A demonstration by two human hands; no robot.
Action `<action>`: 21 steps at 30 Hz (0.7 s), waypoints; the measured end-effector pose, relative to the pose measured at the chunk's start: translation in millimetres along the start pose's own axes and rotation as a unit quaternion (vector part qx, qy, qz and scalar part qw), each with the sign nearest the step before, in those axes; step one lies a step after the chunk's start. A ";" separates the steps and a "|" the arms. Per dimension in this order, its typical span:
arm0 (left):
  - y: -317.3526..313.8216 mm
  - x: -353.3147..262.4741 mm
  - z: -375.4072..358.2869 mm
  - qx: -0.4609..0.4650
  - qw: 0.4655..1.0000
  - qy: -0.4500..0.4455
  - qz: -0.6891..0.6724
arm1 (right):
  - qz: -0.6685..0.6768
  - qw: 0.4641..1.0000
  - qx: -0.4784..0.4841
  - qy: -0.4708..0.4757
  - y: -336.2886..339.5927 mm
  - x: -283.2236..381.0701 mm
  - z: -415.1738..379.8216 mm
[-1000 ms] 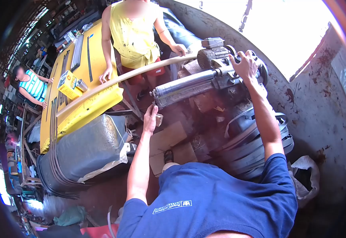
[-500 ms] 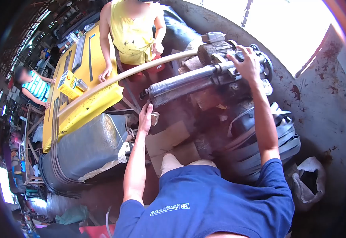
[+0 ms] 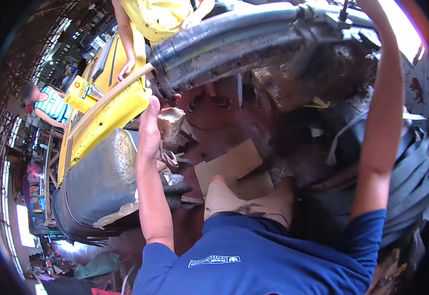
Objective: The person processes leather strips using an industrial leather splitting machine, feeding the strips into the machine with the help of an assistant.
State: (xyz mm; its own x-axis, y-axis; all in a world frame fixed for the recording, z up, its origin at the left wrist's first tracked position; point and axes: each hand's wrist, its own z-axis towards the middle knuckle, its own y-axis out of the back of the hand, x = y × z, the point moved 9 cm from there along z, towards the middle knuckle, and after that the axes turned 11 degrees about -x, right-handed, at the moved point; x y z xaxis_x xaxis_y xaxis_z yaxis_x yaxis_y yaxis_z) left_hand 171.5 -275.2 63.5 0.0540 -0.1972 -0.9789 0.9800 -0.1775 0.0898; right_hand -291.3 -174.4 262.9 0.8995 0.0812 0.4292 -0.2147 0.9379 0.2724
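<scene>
My left hand [image 3: 149,129] is raised below the near end of a long metal roller [image 3: 224,30]. Its thumb points up, and its fingers appear closed around a rough tan block [image 3: 171,121]. The roller is mounted on a dark, dirty machine frame [image 3: 234,61]. My right forearm [image 3: 382,118] reaches up along the machine's right side. The top edge of the view cuts off my right hand, so its fingers and anything in them are hidden. A long beige strip [image 3: 111,101] runs from the roller's end across a yellow-covered table [image 3: 109,120].
A person in a yellow top [image 3: 158,19] stands across the machine, one hand by the strip. Another person in a striped shirt [image 3: 52,104] is at the table's far side. A yellow box [image 3: 79,93], a dark padded roll [image 3: 101,172], flattened cardboard [image 3: 231,164] and black strips [image 3: 401,187] surround me.
My view has moved closer to the machine, so the roller looks larger and higher. My right hand has passed mostly out of the top of the view. The tan block stays beside my left hand.
</scene>
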 end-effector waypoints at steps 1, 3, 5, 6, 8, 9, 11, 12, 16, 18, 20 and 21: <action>-1.3 -3.2 0.1 -0.018 0.999 -0.024 -0.019 | -0.048 0.997 -0.055 -0.011 5.1 1.1 -12.2; -4.3 -8.1 0.6 -0.013 0.998 -0.053 -0.030 | -0.092 0.994 -0.065 -0.006 3.8 -2.4 -28.9; -2.0 -3.3 2.0 -0.011 0.997 -0.066 -0.030 | -0.118 0.990 -0.075 -0.003 3.0 -5.9 -41.8; -0.5 -1.3 4.4 -0.014 0.997 -0.069 -0.040 | -0.129 0.988 -0.083 -0.004 4.3 -9.1 -47.0; 0.2 -1.4 7.2 -0.017 0.995 -0.094 -0.023 | -0.146 0.985 -0.093 -0.005 2.2 -9.1 -56.8; 0.8 -2.0 8.6 -0.020 0.994 -0.107 -0.014 | -0.153 0.983 -0.100 -0.005 3.0 -7.1 -58.7; 0.5 -3.5 9.1 -0.030 0.991 -0.131 -0.022 | -0.165 0.981 -0.106 -0.008 1.4 -5.0 -64.3; 1.5 -4.5 10.1 -0.034 0.989 -0.142 -0.026 | -0.164 0.980 -0.109 -0.007 2.0 -4.8 -68.6; 11.4 8.9 20.1 -0.037 0.992 -0.119 -0.002 | -0.182 0.976 -0.116 -0.015 4.0 -8.7 -66.9; 11.1 7.3 21.4 -0.030 0.992 -0.126 0.004 | -0.188 0.975 -0.119 -0.018 4.3 -7.3 -67.9; 11.9 7.9 22.8 -0.031 0.990 -0.134 0.001 | -0.191 0.974 -0.120 -0.021 4.4 -8.4 -65.1; 12.0 6.5 21.4 -0.034 0.990 -0.138 0.014 | -0.193 0.974 -0.120 -0.022 4.4 -9.1 -64.3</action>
State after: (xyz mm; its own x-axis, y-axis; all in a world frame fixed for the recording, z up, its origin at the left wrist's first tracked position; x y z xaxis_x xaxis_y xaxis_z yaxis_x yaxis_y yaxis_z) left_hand 179.4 -299.3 62.2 0.0358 -0.4595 -0.8875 0.9900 -0.1052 0.0944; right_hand -276.0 -149.3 204.8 0.8773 -0.3026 0.3725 0.2364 0.9480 0.2132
